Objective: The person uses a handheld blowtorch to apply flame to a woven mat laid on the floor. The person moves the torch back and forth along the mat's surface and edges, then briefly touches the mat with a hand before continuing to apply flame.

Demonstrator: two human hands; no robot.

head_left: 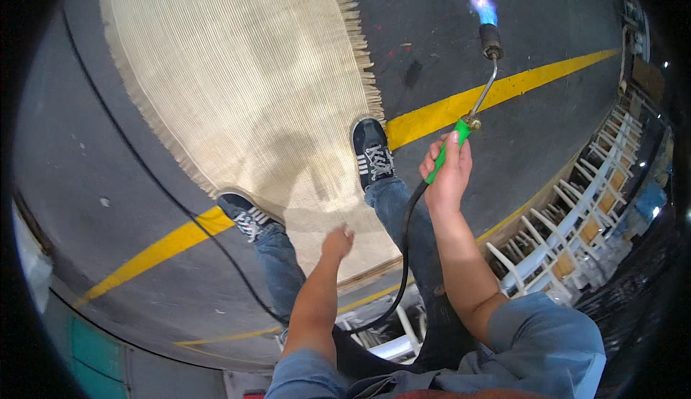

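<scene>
Gripping a green-handled gas torch in the right hand, fingers clamped round the handle, black hose trailing below, left hand loosely curled and empty, lit nozzle beyond the woven mat's fringed edge, above the yellow floor line.

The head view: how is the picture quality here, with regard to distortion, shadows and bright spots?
In the head view the fisheye lens bends the straight yellow floor line into a curve and leaves black corners; a soft shadow of the person falls on the woven mat; the torch flame glows blue and slightly blurred; the right hand on the green handle stays sharp.
</scene>
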